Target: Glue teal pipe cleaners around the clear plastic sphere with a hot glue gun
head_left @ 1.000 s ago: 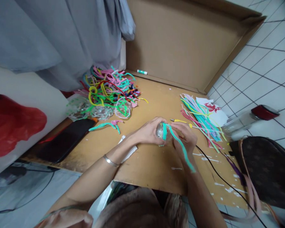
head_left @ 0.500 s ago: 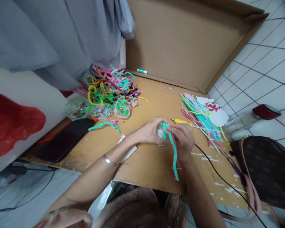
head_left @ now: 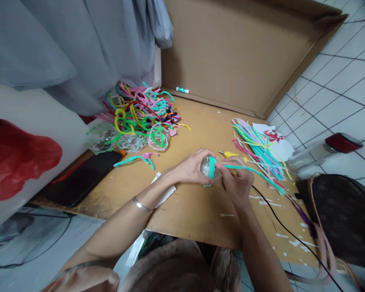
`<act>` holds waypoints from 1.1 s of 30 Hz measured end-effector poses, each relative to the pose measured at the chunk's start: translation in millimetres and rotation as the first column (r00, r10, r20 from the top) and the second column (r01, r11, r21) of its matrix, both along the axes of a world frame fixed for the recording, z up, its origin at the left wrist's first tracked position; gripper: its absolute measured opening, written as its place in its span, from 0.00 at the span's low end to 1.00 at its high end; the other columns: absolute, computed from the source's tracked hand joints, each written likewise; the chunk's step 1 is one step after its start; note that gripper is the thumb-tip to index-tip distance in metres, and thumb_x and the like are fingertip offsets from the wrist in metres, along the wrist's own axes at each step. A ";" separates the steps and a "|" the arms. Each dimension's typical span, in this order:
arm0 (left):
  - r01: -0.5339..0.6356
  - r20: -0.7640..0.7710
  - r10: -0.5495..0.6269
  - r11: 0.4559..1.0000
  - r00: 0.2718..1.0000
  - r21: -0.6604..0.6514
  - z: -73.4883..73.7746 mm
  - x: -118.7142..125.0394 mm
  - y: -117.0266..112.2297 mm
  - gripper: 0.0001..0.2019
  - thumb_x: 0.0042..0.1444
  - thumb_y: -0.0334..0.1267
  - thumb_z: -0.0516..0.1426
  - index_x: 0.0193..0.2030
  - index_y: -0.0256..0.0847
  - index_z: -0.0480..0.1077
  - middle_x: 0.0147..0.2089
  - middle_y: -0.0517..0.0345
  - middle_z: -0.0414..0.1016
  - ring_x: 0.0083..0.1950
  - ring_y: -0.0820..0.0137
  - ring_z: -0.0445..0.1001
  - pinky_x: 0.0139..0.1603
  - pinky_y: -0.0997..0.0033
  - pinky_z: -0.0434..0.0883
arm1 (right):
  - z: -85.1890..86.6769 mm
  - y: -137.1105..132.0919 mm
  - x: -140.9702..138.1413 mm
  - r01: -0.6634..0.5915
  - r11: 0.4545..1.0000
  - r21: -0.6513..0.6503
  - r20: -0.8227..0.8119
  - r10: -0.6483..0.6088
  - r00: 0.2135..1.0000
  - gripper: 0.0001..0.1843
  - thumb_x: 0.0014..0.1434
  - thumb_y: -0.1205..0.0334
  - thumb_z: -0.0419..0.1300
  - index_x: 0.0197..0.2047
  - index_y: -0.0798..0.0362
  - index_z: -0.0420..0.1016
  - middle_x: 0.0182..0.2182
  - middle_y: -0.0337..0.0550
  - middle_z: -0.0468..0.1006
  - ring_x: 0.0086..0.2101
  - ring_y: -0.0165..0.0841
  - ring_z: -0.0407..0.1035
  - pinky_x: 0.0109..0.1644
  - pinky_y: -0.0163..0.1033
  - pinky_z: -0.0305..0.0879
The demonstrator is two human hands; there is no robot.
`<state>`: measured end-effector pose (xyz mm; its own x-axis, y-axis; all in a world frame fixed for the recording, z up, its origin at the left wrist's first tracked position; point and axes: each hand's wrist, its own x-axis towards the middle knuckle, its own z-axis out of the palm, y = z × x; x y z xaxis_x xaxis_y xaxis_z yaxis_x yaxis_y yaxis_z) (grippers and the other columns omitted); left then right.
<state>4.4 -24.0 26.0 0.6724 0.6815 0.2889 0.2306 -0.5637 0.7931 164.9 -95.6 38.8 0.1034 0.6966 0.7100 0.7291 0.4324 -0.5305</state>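
Observation:
My left hand is closed around a small clear plastic piece, rounded like a cup or ball, over the middle of the table. A turquoise pipe cleaner runs across its right side as a band. My right hand pinches this pipe cleaner close to the clear piece, and its free end stretches out to the right. Just beyond my right hand lies a yellow glue gun or soldering tool, partly covered by the hand, with a black cord.
A heap of colourful pipe cleaners is at the back left, beside clear plastic balls and a black phone-like slab. More pipe cleaners lie at right, near a bottle and brown bag. A cardboard panel stands behind.
The pipe cleaner's free end has swung from hanging down toward me to pointing right. My right hand has shifted slightly right; my left hand keeps its hold.

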 end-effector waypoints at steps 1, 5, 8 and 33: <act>-0.002 0.001 0.002 1.000 1.000 -0.001 0.4 -0.1 -0.1 0.31 0.37 0.38 0.67 0.51 0.42 0.64 0.49 0.54 0.71 0.49 0.61 0.71 0.50 0.61 0.69 | 0.7 0.5 -0.2 -0.018 1.000 -0.015 -0.004 0.018 1.000 0.12 0.59 0.56 0.61 0.26 0.48 0.77 0.25 0.37 0.78 0.31 0.35 0.72 0.39 0.43 0.69; -0.037 -0.008 0.037 0.999 0.999 -0.034 1.8 -0.3 0.0 0.32 0.37 0.39 0.67 0.52 0.41 0.64 0.49 0.54 0.71 0.48 0.61 0.72 0.48 0.62 0.70 | 5.4 6.7 6.0 -0.097 0.992 -0.079 -0.019 0.096 0.995 0.08 0.58 0.55 0.62 0.31 0.49 0.78 0.29 0.39 0.79 0.33 0.35 0.73 0.41 0.43 0.70; -0.071 0.004 0.072 0.995 0.997 -0.071 1.8 0.5 0.1 0.34 0.37 0.41 0.67 0.53 0.41 0.64 0.49 0.54 0.72 0.47 0.62 0.72 0.49 0.62 0.69 | 6.0 12.9 24.6 -0.063 0.984 -0.169 0.026 0.069 0.997 0.20 0.55 0.53 0.63 0.50 0.49 0.76 0.43 0.46 0.80 0.43 0.38 0.74 0.46 0.45 0.70; -0.244 0.026 0.255 0.947 0.967 -0.208 -5.8 -1.2 12.4 0.34 0.40 0.47 0.67 0.54 0.41 0.62 0.44 0.57 0.70 0.43 0.66 0.69 0.46 0.66 0.69 | -25.5 38.5 65.3 0.770 0.495 -0.402 0.673 -0.411 0.615 0.33 0.58 0.42 0.58 0.48 0.69 0.73 0.32 0.66 0.79 0.36 0.53 0.77 0.34 0.46 0.67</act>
